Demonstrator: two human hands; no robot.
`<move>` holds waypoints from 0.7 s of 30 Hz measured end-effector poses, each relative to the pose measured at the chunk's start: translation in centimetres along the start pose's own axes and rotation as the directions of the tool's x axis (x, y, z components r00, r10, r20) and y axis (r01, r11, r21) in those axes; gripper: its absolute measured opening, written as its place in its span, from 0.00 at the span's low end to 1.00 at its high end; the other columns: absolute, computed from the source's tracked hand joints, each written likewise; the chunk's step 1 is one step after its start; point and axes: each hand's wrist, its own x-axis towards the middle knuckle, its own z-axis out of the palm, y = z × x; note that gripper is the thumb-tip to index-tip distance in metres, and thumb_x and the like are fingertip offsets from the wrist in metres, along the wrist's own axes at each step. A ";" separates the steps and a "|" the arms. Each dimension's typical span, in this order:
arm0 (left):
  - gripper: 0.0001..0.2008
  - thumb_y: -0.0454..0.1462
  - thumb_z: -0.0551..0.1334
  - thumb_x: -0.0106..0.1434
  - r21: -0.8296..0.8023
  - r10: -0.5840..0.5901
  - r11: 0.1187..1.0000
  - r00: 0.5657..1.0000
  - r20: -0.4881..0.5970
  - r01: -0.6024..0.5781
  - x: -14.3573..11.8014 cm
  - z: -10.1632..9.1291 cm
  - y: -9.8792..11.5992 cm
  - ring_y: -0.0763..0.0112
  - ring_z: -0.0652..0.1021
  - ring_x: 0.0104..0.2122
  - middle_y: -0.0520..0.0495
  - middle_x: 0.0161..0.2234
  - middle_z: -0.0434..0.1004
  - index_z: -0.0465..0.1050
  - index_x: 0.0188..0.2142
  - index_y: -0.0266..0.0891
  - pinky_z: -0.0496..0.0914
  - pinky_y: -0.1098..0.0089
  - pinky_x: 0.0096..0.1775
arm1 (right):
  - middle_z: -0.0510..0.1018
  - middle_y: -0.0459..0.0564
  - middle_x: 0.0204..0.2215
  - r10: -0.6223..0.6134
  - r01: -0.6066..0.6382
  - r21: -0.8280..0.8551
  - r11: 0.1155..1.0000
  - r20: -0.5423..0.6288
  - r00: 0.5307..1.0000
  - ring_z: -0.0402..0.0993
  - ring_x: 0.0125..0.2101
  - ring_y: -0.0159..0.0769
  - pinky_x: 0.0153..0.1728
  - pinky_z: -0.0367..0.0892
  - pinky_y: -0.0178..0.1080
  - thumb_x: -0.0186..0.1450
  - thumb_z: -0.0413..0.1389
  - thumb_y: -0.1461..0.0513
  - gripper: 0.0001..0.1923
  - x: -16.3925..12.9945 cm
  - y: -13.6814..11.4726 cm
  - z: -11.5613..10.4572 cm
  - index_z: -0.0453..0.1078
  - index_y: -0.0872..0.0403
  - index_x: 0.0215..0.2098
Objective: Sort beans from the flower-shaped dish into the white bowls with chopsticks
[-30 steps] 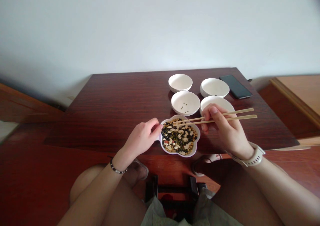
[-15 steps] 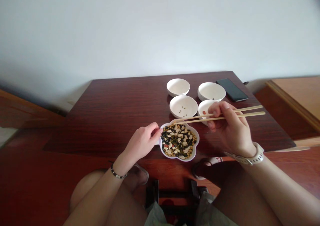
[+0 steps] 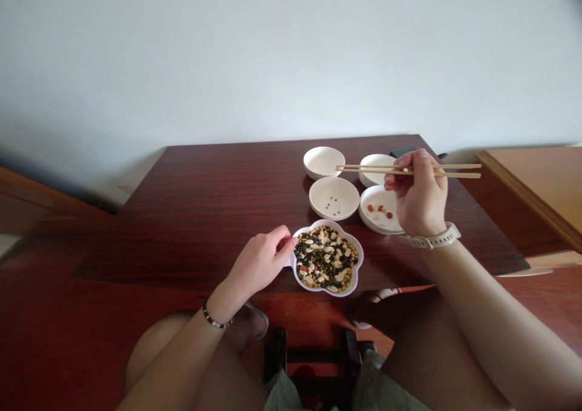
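My left hand (image 3: 261, 256) pinches the handle side of a white flower-shaped dish (image 3: 361, 256) at the table's front edge. Peanuts, black beans, small green beans and yellow kernels fill the dish. In my right hand (image 3: 422, 193) is a pair of wooden chopsticks (image 3: 370, 169), held level over the bowls. Their tips, close together, hover by the right rim of the back left bowl (image 3: 322, 161); whether they grip anything is too small to tell. Several green beans lie in the front left bowl (image 3: 334, 193). The front right bowl (image 3: 367, 222) holds red and pale pieces.
Behind my right hand is the back right bowl (image 3: 370, 161), its inside partly hidden. A dark phone (image 3: 402, 152) lies beyond it, mostly covered by the hand. The dark wooden table (image 3: 218, 199) meets a white wall (image 3: 273, 53). A lighter wooden surface (image 3: 536, 174) stands at the right.
My right hand has lifted the chopsticks away from the dish, up and back over the bowls, uncovering the front right bowl. My left hand stays on the dish.
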 end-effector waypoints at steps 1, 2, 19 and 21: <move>0.16 0.45 0.53 0.79 0.004 -0.001 1.000 1.000 -0.002 0.001 0.0 0.0 0.0 0.70 0.73 0.25 0.53 0.26 0.75 0.67 0.35 0.42 0.58 0.68 0.32 | 0.69 0.44 0.28 -0.011 0.011 -0.010 1.000 -0.002 1.000 0.70 0.22 0.28 0.21 0.67 0.33 0.72 0.62 0.50 0.19 0.4 0.2 0.2 0.69 0.52 0.29; 0.16 0.45 0.53 0.78 0.008 -0.001 1.000 1.000 -0.005 0.001 0.0 -0.1 0.1 0.70 0.73 0.25 0.53 0.26 0.74 0.67 0.34 0.42 0.57 0.68 0.31 | 0.68 0.44 0.27 -0.020 0.020 -0.022 1.000 -0.006 1.000 0.70 0.22 0.28 0.21 0.68 0.33 0.72 0.61 0.49 0.19 0.7 0.4 0.4 0.68 0.51 0.29; 0.16 0.44 0.54 0.79 0.013 0.014 1.000 1.000 -0.016 -0.013 -0.1 0.1 -0.1 0.71 0.72 0.24 0.54 0.25 0.74 0.68 0.34 0.42 0.57 0.69 0.31 | 0.71 0.47 0.30 0.124 -0.112 -0.128 0.985 0.087 0.989 0.69 0.22 0.28 0.20 0.64 0.35 0.73 0.60 0.50 0.18 0.3 -1.4 -1.3 0.70 0.52 0.30; 0.16 0.45 0.54 0.78 0.013 0.012 1.000 1.000 -0.016 -0.012 -0.1 0.1 -0.1 0.71 0.72 0.24 0.54 0.25 0.74 0.68 0.34 0.42 0.57 0.69 0.31 | 0.71 0.47 0.30 0.183 -0.160 -0.182 0.970 0.122 0.976 0.70 0.22 0.29 0.20 0.65 0.35 0.73 0.61 0.50 0.18 -0.6 -1.8 -1.8 0.72 0.52 0.30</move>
